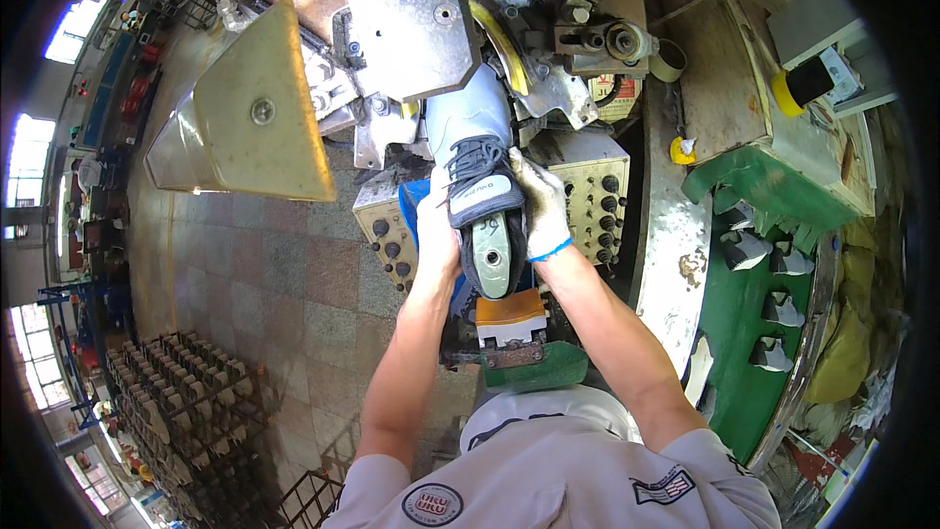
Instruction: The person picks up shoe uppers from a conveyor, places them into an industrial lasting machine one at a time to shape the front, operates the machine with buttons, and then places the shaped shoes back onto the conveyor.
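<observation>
Between my two hands is a shoe upper (468, 118) with a pale grey toe and dark laces, pulled over a green shoe last (492, 274). Its toe points away from me, into a metal lasting machine (406, 15). My left hand (438, 227) presses along the left side of the shoe, its fingers partly hidden. On the opposite side, my right hand (541, 204), in a whitish glove with a blue cuff, grips near the collar and laces. An orange-brown pad (511, 308) sits just below the heel end.
Panels with dark knobs (595, 206) flank the shoe. A large yellowish cover (245, 113) juts out at left. Shoe parts rest on a green shelf (744, 318) at right, beside a wooden bench (720, 69). A loaded rack (181, 402) stands on the tiled floor at lower left.
</observation>
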Demonstrator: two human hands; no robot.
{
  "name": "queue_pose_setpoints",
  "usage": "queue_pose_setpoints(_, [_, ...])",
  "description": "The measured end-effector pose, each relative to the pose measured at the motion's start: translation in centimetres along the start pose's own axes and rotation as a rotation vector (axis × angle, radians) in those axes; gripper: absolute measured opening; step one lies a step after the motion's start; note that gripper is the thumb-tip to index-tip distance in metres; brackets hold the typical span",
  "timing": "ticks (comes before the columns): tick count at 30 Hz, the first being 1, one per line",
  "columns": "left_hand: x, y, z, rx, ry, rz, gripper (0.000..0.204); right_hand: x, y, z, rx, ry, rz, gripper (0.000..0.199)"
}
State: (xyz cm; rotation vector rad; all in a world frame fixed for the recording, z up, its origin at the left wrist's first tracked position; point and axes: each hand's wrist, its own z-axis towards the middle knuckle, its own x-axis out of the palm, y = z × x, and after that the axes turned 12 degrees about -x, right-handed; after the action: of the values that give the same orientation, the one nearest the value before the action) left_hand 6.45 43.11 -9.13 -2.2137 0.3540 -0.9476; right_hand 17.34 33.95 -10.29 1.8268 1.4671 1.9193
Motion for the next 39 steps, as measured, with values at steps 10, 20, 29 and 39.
queue_pose_setpoints(10, [0.0, 0.7, 0.7, 0.059, -0.028, 0.038, 0.041, 0.2, -0.4, 0.2, -0.016, -0.099, -0.075, 0.031])
queue_pose_setpoints(20, [-1.3, 4.0, 2.4, 0.216, 0.048, 0.004, 0.050, -1.8, -1.4, 0.8, -0.028, -0.045, -0.300, 0.030])
queue_pose_setpoints(29, [-3.9, 5.3, 1.1, 0.444, -0.147, 0.552, 0.052, -2.5, 0.8, -1.3, -0.029, -0.084, -0.280, 0.039])
queue_pose_setpoints(39, [-15.6, 24.2, -8.2, 0.005, -0.232, 1.224, 0.065, -14.5, 13.0, -14.3, -0.085, -0.275, -0.294, 0.046])
